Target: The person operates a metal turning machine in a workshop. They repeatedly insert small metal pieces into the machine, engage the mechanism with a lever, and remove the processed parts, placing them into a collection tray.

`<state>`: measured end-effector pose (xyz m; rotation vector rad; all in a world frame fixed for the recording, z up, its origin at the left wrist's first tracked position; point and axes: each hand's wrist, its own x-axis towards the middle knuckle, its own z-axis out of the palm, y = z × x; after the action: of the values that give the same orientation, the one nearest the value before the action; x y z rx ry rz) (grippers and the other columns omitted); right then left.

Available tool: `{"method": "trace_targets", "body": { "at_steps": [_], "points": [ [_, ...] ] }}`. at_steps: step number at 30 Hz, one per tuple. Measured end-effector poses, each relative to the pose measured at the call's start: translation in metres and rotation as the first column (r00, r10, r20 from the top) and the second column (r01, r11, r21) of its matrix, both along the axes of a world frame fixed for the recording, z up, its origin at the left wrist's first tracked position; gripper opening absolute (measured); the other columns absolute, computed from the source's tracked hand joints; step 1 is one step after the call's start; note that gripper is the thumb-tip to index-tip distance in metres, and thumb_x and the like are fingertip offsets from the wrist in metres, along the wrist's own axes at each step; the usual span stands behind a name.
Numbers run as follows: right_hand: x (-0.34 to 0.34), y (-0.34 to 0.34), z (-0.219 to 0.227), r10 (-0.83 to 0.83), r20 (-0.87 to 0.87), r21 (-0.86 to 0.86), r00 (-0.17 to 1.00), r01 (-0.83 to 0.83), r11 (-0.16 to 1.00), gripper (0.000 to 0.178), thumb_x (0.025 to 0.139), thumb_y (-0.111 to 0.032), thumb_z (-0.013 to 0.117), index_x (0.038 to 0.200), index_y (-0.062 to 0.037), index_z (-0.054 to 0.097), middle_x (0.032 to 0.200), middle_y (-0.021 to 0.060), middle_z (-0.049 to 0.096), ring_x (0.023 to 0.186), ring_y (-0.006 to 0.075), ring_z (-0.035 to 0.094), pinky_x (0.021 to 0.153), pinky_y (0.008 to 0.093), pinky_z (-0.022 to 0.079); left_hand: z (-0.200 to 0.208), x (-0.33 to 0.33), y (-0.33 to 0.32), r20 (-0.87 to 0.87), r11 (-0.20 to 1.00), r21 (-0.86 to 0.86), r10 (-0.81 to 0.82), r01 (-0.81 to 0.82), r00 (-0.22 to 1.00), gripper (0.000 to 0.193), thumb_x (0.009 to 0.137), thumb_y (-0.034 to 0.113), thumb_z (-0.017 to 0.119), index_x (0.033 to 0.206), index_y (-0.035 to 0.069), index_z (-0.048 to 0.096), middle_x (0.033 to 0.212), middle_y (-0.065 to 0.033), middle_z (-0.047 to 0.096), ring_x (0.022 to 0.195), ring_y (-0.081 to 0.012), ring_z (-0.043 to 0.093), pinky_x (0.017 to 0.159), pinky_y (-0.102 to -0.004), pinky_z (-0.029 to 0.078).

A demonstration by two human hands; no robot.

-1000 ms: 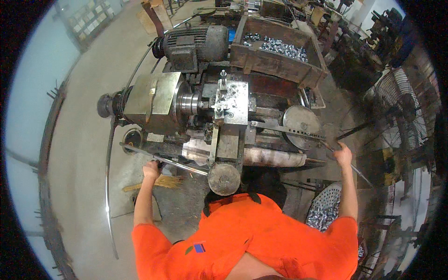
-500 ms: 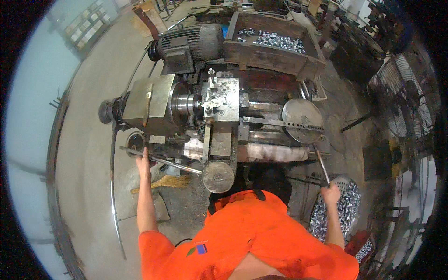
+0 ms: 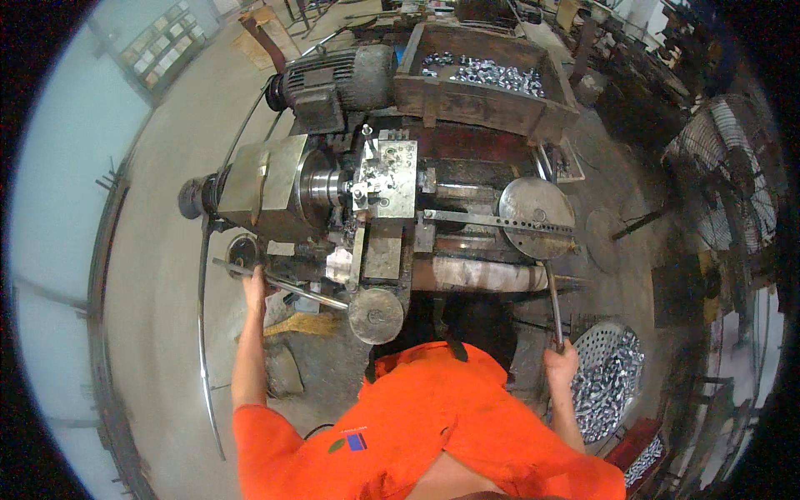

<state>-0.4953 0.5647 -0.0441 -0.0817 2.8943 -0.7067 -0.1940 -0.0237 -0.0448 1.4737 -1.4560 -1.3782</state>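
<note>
In front of me stands a lathe-like machine with a spindle chuck [image 3: 319, 187] beside a square metal tool block [image 3: 390, 179]. My left hand [image 3: 255, 287] is closed around a long metal lever [image 3: 310, 293], which runs to a small round disc [image 3: 376, 317] at the machine's front. My right hand [image 3: 561, 363] grips a second lever [image 3: 555, 308]. That lever slopes up to a large round plate [image 3: 533, 212], crossed by a bar with holes [image 3: 492, 219]. Whether a workpiece sits at the chuck is too small to tell.
Behind the machine are an electric motor [image 3: 337, 83] and a wooden crate [image 3: 479, 104] holding small shiny metal parts. A perforated basket [image 3: 590, 350] of similar parts stands by my right hand. A straw broom [image 3: 304, 325] lies below the left lever; a fan [image 3: 721, 162] is far right.
My right hand has swung its lever to the left. The tool block and the small disc have shifted slightly left. My left hand keeps its grip at nearly the same spot.
</note>
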Motion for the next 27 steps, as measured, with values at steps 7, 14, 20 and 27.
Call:
{"method": "trace_targets", "body": {
  "at_steps": [7,14,20,27],
  "points": [
    [-0.106,0.052,0.0,0.109,-0.159,0.517,0.981,-0.011,0.856,0.049,0.061,-0.026,0.063,0.108,-0.0118,0.057,0.084,0.0155,0.062,0.072,0.0343,0.061,0.067,0.0436,0.05,0.007,0.003,0.002,0.059,0.999,0.036,-0.016,0.014,0.998,0.035,0.083,0.029,0.051,0.078,-0.006,0.05,0.062,-0.0121,0.055,0.047,-0.0235,0.059,0.043,-0.0353,0.053],
    [-0.212,0.02,0.019,0.111,-0.383,0.564,0.917,0.137,0.814,0.058,0.064,-0.024,0.06,0.117,-0.0058,0.05,0.115,0.0114,0.054,0.107,0.0307,0.049,0.091,0.0436,0.039,0.007,0.018,0.001,0.017,0.963,0.161,-0.221,0.215,0.975,0.048,0.086,0.043,0.049,0.092,-0.004,0.053,0.063,-0.0115,0.057,0.054,-0.0214,0.06,0.053,-0.0311,0.05],
    [-0.137,-0.019,-0.006,0.192,-0.628,0.148,0.754,-0.127,0.981,0.072,0.057,-0.012,0.06,0.126,-0.0028,0.044,0.128,0.0153,0.046,0.119,0.0345,0.041,0.103,0.0409,0.029,-0.058,0.076,-0.008,0.414,0.935,0.006,-0.325,0.354,0.85,0.04,0.085,0.037,0.055,0.101,0.0,0.057,0.083,-0.0123,0.065,0.069,-0.0202,0.063,0.061,-0.0289,0.047],
    [-0.086,-0.013,-0.02,0.145,-0.248,-0.136,0.958,-0.182,0.974,0.043,0.059,-0.013,0.062,0.102,-0.0032,0.062,0.105,0.0158,0.061,0.097,0.0317,0.058,0.086,0.035,0.044,-0.122,0.035,-0.001,0.967,0.694,-0.018,-0.17,0.72,0.188,0.045,0.08,0.047,0.054,0.085,0.004,0.063,0.08,-0.017,0.064,0.078,-0.033,0.063,0.07,-0.0409,0.05]
  ]
}}
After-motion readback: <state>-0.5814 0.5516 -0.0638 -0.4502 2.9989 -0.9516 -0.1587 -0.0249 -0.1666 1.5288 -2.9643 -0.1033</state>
